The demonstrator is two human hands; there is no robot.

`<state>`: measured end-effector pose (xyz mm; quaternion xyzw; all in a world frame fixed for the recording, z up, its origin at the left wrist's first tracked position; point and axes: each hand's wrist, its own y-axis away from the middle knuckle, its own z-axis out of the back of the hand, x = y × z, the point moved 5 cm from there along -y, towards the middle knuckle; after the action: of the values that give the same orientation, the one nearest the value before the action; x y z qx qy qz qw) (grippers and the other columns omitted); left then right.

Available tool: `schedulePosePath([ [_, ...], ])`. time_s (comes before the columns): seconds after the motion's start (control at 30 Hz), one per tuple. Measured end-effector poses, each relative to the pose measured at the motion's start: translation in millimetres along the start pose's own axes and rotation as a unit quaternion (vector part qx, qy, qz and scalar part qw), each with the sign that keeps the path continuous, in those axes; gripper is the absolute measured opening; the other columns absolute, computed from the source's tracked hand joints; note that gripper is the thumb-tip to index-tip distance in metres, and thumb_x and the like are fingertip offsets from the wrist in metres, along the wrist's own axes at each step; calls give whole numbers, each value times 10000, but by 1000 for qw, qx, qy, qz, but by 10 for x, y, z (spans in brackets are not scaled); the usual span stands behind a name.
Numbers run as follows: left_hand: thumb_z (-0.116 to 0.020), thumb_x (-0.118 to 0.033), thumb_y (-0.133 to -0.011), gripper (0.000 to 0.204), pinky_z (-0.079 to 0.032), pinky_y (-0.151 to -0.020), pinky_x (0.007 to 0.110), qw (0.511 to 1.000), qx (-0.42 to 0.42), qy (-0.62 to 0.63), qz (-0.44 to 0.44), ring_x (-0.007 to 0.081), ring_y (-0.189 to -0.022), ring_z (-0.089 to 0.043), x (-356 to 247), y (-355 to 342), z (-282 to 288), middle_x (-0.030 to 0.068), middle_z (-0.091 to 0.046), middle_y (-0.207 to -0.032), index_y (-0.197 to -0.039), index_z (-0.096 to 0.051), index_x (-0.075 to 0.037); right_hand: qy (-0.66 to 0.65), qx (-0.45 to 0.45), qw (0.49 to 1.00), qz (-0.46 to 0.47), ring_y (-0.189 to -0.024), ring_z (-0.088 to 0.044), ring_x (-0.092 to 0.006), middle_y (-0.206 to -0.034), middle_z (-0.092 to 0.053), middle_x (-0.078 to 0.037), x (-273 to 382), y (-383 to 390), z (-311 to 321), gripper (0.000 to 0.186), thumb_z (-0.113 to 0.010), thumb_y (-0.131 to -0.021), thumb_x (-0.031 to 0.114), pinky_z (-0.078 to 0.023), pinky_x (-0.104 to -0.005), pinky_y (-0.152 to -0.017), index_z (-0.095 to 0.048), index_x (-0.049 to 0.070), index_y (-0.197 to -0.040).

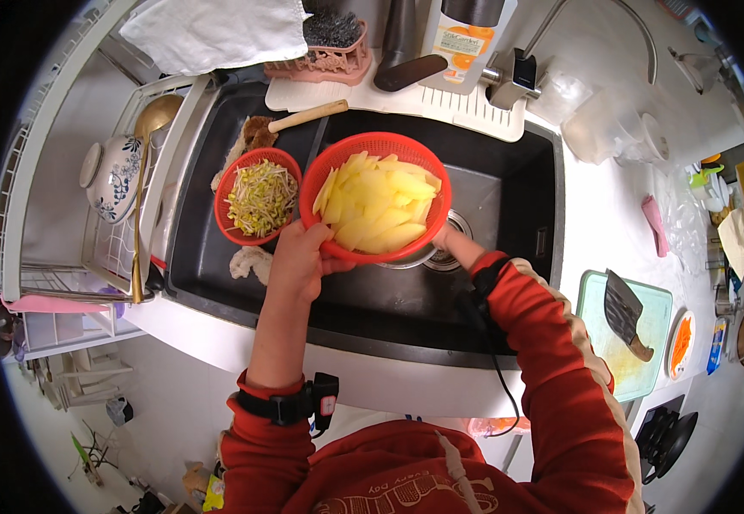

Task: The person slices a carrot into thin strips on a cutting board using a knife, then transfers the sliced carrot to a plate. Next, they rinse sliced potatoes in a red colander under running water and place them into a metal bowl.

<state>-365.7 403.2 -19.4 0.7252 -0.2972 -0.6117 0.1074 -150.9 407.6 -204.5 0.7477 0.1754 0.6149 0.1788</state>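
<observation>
Your left hand (296,261) grips the colander (375,195) of potato slices by its rim, keeping it over the sink (509,201) so water drips in. Your right hand (453,242) reaches beneath it; I cannot tell its grip.

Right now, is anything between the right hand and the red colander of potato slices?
Nothing visible. The right hand reaches under the red colander of potato slices, largely hidden by it, while the left hand grips the colander's near rim over the black sink.

Red plastic mesh colander (406,154), matt black sink (509,214), glossy metal drain (451,257)
</observation>
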Motion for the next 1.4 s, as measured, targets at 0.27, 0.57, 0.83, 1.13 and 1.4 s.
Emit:
schedulePosePath([
  [0.27,-466,-76,-825,322,-562,-488,306,997,3,-64,44,221,-656,-657,133,134,143,150,-642,-928,-1113,-532,49,-116,4,993,29,-784,-650,-138,-931,-686,-77,429,134,114,259,-710,-827,196,-530,-280,-695,-667,20,-1012],
  [0.57,-484,-64,-825,298,-561,-475,301,990,24,-113,75,216,-664,-662,414,154,224,141,-644,-934,-1096,-568,28,78,-89,985,126,-548,-556,-73,-716,-623,-6,1308,512,53,126,-643,-851,175,-442,-212,-458,-647,51,-869],
  [0.83,-476,-46,-834,334,-584,-545,303,995,56,-63,49,216,-774,-667,513,34,31,138,-633,-1001,-1157,-538,16,413,-37,873,258,-789,-629,-348,-829,-647,-211,1628,1217,-770,292,-657,-777,223,-500,-390,-746,-647,-1,-964],
  [1.13,-464,-32,-831,362,-590,-609,294,997,69,-15,11,206,-826,-670,456,57,-60,145,-616,-1056,-1186,-518,13,592,-26,757,276,-1047,-552,-373,-1133,-531,-223,1587,1576,-917,480,-721,-751,218,-472,-400,-872,-580,-8,-1149],
  [1.4,-477,-47,-827,340,-591,-603,317,998,57,12,6,223,-807,-671,422,83,-35,155,-618,-1043,-1152,-525,40,479,-45,801,356,-931,-609,-368,-987,-624,-238,1938,1594,-779,338,-551,-805,-4,-495,-378,-832,-560,-25,-1142],
])
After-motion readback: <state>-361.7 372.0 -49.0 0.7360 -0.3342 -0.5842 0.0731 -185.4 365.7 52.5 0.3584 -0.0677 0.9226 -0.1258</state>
